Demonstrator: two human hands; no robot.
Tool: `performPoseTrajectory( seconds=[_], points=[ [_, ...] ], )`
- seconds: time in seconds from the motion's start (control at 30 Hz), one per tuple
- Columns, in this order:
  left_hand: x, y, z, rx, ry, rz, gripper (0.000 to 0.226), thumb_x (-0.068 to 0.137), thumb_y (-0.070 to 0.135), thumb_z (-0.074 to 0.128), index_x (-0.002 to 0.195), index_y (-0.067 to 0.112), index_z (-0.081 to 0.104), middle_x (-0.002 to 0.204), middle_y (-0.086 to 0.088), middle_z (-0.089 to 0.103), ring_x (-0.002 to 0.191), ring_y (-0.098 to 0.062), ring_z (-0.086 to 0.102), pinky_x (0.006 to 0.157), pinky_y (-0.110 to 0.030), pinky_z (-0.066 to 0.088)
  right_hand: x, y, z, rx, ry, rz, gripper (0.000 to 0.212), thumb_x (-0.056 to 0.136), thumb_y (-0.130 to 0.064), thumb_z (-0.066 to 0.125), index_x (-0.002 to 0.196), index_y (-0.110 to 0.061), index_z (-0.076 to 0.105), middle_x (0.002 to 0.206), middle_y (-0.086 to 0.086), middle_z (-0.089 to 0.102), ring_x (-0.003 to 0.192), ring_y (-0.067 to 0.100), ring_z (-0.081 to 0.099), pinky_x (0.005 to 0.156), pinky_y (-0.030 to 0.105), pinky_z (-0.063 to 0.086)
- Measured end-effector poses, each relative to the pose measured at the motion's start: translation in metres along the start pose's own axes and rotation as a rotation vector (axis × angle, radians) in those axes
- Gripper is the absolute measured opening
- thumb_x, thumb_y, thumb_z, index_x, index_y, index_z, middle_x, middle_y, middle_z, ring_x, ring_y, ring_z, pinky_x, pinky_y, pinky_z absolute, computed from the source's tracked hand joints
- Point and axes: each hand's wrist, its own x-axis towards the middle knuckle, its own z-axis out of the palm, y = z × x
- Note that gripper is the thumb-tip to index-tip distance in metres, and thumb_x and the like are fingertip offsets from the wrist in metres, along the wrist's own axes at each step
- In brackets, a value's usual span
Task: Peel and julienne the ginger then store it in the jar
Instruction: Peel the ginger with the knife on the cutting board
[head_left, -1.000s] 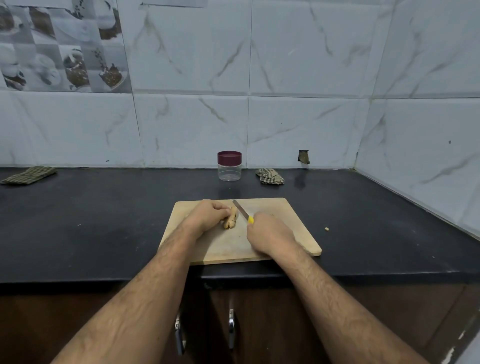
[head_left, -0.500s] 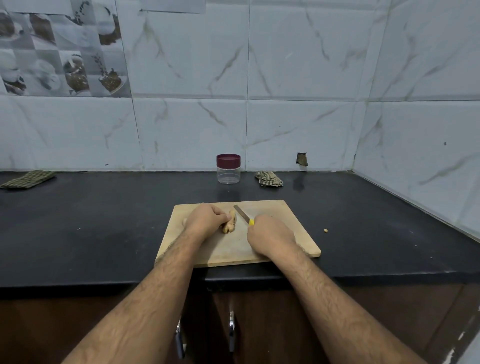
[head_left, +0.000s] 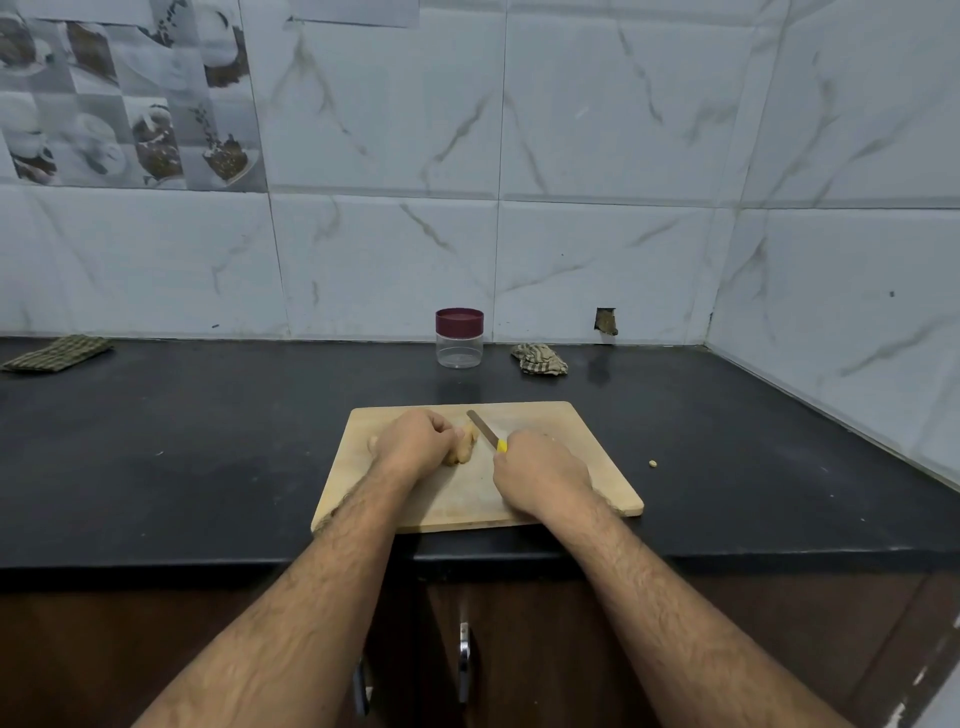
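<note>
At frame centre, the left hand (head_left: 415, 447) has its fingers (head_left: 445, 429) curled onto the ginger (head_left: 464, 448); right hand (head_left: 540, 475), fingers wrapped tight, grips the knife (head_left: 485, 430) above the cutting board (head_left: 597, 467).

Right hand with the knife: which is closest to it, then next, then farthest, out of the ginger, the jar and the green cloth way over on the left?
From the right hand:
1. Ginger, just to its left on the cutting board, held by the left hand.
2. Jar, farther back by the wall, lid on.
3. Green cloth, far left on the counter.
</note>
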Motion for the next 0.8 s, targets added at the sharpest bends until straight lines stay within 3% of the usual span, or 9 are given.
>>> performPoseTrajectory(
  seconds=[0.13, 0.23, 0.37, 0.5, 0.7, 0.8],
  points=[
    [0.000, -0.001, 0.002, -0.016, -0.047, 0.006, 0.026, 0.088, 0.047, 0.065, 0.066, 0.035, 0.073, 0.066, 0.018, 0.068, 0.084, -0.008, 0.064, 0.098, -0.044, 0.044, 0.000, 0.003, 0.000, -0.015, 0.011, -0.014, 0.024, 0.099, -0.021, 0.040, 0.113, -0.016, 0.059, 0.112, 0.003, 0.063, 0.092, 0.022, 0.054, 0.072, 0.033, 0.042],
    [0.000, -0.004, -0.001, -0.060, -0.101, 0.027, 0.010, 0.074, 0.051, 0.072, 0.064, 0.049, 0.072, 0.071, 0.023, 0.070, 0.088, -0.007, 0.066, 0.098, -0.046, 0.046, 0.000, 0.006, 0.000, -0.050, 0.015, -0.032, 0.023, 0.099, -0.022, 0.040, 0.112, -0.018, 0.059, 0.109, 0.002, 0.063, 0.091, 0.021, 0.054, 0.071, 0.033, 0.042],
    [-0.005, 0.001, -0.006, -0.060, -0.059, 0.028, 0.017, 0.072, 0.045, 0.081, 0.067, 0.035, 0.069, 0.080, 0.024, 0.067, 0.096, -0.007, 0.063, 0.100, -0.044, 0.044, 0.000, 0.010, 0.000, -0.079, 0.027, -0.042, 0.023, 0.099, -0.023, 0.040, 0.111, -0.020, 0.059, 0.107, 0.001, 0.063, 0.092, 0.021, 0.056, 0.070, 0.033, 0.042],
    [-0.011, 0.010, -0.009, 0.001, -0.029, 0.031, 0.022, 0.074, 0.041, 0.083, 0.070, 0.037, 0.062, 0.076, 0.025, 0.059, 0.098, -0.006, 0.060, 0.102, -0.041, 0.041, 0.000, 0.013, -0.001, -0.087, 0.036, -0.047, 0.022, 0.099, -0.023, 0.040, 0.110, -0.021, 0.059, 0.104, 0.000, 0.062, 0.089, 0.020, 0.054, 0.068, 0.033, 0.041],
    [-0.011, 0.011, -0.007, -0.001, -0.035, 0.045, 0.021, 0.075, 0.040, 0.083, 0.091, 0.035, 0.071, 0.087, 0.020, 0.062, 0.102, -0.009, 0.062, 0.100, -0.040, 0.045, -0.004, 0.017, -0.001, -0.095, 0.049, -0.062, 0.023, 0.101, -0.027, 0.040, 0.113, -0.020, 0.058, 0.111, 0.002, 0.063, 0.090, 0.022, 0.051, 0.070, 0.033, 0.039],
    [-0.013, 0.014, -0.008, 0.001, -0.037, 0.051, 0.022, 0.077, 0.037, 0.083, 0.095, 0.034, 0.072, 0.084, 0.020, 0.061, 0.102, -0.009, 0.061, 0.100, -0.040, 0.045, -0.006, 0.016, -0.002, -0.106, 0.057, -0.072, 0.025, 0.102, -0.028, 0.039, 0.116, -0.019, 0.058, 0.114, 0.002, 0.063, 0.100, 0.023, 0.056, 0.071, 0.032, 0.038]
  ],
)
